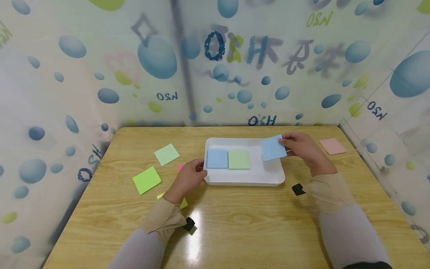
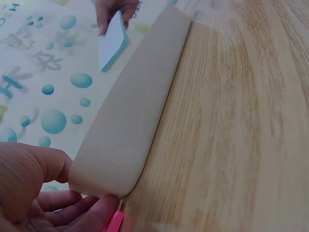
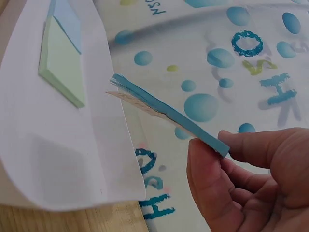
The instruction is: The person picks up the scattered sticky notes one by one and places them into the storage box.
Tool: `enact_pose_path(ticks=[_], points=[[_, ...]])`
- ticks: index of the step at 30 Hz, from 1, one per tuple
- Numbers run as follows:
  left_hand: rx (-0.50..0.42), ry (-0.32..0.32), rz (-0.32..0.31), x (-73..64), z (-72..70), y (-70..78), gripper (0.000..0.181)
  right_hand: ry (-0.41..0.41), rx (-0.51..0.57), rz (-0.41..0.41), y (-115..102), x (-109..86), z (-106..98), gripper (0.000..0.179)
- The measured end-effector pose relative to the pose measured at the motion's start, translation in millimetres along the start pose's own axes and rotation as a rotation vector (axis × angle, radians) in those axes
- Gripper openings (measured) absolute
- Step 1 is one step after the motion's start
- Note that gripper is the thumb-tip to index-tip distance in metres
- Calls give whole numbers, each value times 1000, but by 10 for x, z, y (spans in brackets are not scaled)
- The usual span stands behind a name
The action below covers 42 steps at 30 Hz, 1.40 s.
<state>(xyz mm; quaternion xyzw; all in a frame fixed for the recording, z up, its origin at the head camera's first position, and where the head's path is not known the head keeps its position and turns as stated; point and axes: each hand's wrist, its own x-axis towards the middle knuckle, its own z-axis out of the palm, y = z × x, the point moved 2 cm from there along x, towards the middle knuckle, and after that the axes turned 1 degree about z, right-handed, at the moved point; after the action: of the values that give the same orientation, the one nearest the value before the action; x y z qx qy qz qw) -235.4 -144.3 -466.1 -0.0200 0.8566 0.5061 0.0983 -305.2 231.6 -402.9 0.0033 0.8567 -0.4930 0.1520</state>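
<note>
My left hand (image 1: 188, 177) holds the left end of a white tray (image 1: 242, 178), its thumb at the rim and its fingers against the outside wall. A blue sticky note pad (image 1: 217, 159) and a pale green one (image 1: 239, 160) lie side by side in the tray's left half. Over the right end, my right hand (image 1: 304, 149) pinches another blue sticky note pad (image 3: 169, 113) by its edge between thumb and fingers. That pad is tilted above the tray floor, and a pale sheet hangs slightly apart from its underside in the right wrist view.
Left of the tray lie a mint pad (image 1: 167, 154), a bright green pad (image 1: 146, 180), a yellow pad (image 1: 183, 203) partly hidden by my left arm, and a pink pad (image 2: 115, 221) by my left fingers. A light pink pad (image 1: 332, 146) lies at the far right of the wooden table (image 1: 242, 224).
</note>
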Motion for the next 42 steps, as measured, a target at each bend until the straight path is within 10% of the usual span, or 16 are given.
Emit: enact_pose_path(ticks=[18,42], points=[[-3,-6,-2,39,-5,-38,49,-110,133,54,-289,353,530,43],[17,0,23,40,-4,-54,49,-178,109,172,-49,583,995,35]])
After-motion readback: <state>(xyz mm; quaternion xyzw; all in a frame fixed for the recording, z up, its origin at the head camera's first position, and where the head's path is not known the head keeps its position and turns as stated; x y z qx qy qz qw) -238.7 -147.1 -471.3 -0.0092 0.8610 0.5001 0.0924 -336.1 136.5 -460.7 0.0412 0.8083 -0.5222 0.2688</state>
